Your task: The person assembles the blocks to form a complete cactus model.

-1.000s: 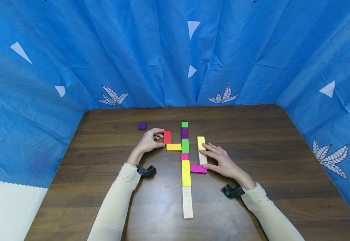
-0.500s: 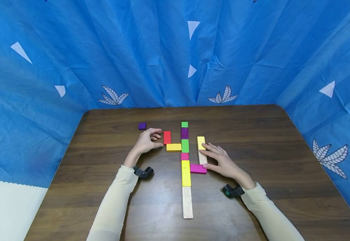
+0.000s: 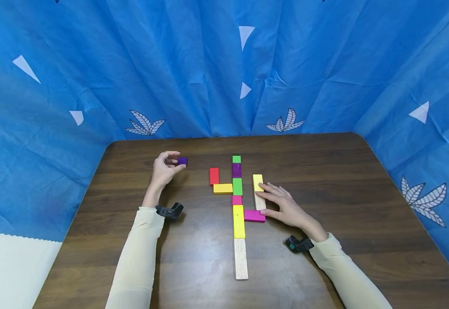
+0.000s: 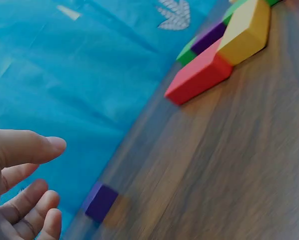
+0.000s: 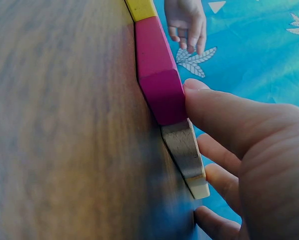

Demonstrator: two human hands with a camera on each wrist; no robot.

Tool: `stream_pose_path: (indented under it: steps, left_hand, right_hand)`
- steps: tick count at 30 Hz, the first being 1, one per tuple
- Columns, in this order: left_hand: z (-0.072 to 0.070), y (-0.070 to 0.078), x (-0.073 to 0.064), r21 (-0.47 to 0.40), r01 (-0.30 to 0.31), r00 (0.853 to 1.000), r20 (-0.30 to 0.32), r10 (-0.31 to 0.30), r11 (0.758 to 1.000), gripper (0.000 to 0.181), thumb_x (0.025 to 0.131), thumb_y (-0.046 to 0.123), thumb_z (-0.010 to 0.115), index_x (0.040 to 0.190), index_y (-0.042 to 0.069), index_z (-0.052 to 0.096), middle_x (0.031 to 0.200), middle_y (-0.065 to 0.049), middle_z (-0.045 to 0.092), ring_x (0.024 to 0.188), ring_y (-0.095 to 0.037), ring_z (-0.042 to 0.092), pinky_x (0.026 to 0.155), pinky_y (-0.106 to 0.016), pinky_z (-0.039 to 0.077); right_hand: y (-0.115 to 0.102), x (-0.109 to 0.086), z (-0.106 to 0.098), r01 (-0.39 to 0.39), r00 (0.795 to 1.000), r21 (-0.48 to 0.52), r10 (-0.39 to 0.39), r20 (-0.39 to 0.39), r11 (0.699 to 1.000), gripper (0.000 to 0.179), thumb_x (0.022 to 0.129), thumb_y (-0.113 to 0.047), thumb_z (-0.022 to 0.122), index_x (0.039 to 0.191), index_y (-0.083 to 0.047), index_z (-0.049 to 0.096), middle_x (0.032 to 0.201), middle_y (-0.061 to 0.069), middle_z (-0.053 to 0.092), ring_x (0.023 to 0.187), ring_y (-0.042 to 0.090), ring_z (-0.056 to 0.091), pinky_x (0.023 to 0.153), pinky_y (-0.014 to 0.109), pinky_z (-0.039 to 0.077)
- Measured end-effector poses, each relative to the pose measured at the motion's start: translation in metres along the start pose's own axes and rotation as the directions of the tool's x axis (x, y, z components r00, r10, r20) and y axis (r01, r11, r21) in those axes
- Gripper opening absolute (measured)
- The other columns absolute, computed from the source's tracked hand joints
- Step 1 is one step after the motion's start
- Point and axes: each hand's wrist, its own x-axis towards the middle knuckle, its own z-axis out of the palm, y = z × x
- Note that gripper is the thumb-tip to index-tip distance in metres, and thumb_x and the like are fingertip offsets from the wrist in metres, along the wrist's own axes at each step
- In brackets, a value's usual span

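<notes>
My left hand [image 3: 164, 170] is at the small purple block [image 3: 182, 161] at the back left, thumb and index finger parted. In the left wrist view a gap shows between the fingers and that purple block [image 4: 100, 202]. On the right, my right hand [image 3: 287, 207] lies with relaxed fingers: the thumb touches the magenta block [image 3: 254, 216], and other fingers rest along the pale yellow block [image 3: 258, 183] and the unpainted wooden block [image 3: 260, 201]. A red block [image 3: 214, 176] stands against a yellow-orange block [image 3: 223, 189] left of the middle column.
The middle column runs front to back: a plain wooden block [image 3: 241, 259], a yellow block [image 3: 238, 221], a pink block [image 3: 237, 200], a green block [image 3: 238, 186], a purple block [image 3: 237, 170] and a small green block [image 3: 236, 159]. A blue curtain [image 3: 209, 68] surrounds the brown table [image 3: 325, 171].
My left hand has left the red block and moved left and back to the small purple block. The right hand and the laid blocks have stayed in place.
</notes>
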Motion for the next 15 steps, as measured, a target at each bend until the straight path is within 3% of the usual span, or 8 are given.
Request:
stream_pose_path:
  steps: [5, 9, 15]
  left_hand:
    - [-0.01, -0.008, 0.009, -0.016, 0.09, 0.994, 0.055, -0.089, 0.996, 0.055, 0.08, 0.001, 0.076, 0.131, -0.002, 0.056, 0.134, -0.02, 0.048, 0.112, -0.033, 0.053, 0.069, -0.011, 0.044]
    - [-0.013, -0.015, 0.014, 0.004, 0.157, 0.98, 0.124, -0.157, 0.988, 0.058, 0.084, 0.003, 0.073, 0.138, 0.001, 0.051, 0.142, -0.019, 0.047, 0.116, -0.033, 0.052, 0.068, -0.011, 0.044]
    - [-0.014, -0.02, 0.02, -0.008, 0.184, 0.966, 0.184, -0.179, 0.983, 0.062, 0.084, -0.002, 0.071, 0.141, -0.001, 0.048, 0.141, -0.024, 0.049, 0.116, -0.033, 0.052, 0.068, -0.01, 0.044]
  right_hand:
    - [0.0, 0.0, 0.0, 0.006, 1.0, -0.007, -0.006, -0.004, 1.0, 0.062, 0.087, -0.034, 0.072, 0.143, -0.015, 0.052, 0.157, 0.011, 0.035, 0.146, 0.039, 0.024, 0.116, 0.065, 0.013]
    - [0.0, 0.0, 0.0, 0.004, 1.0, -0.009, -0.005, -0.002, 1.0, 0.063, 0.087, -0.034, 0.073, 0.143, -0.016, 0.052, 0.157, 0.01, 0.036, 0.147, 0.038, 0.024, 0.116, 0.065, 0.013]
    - [0.0, 0.0, 0.0, 0.004, 1.0, -0.006, -0.004, 0.001, 1.0, 0.062, 0.087, -0.032, 0.073, 0.143, -0.016, 0.051, 0.157, 0.01, 0.036, 0.147, 0.037, 0.024, 0.117, 0.064, 0.012]
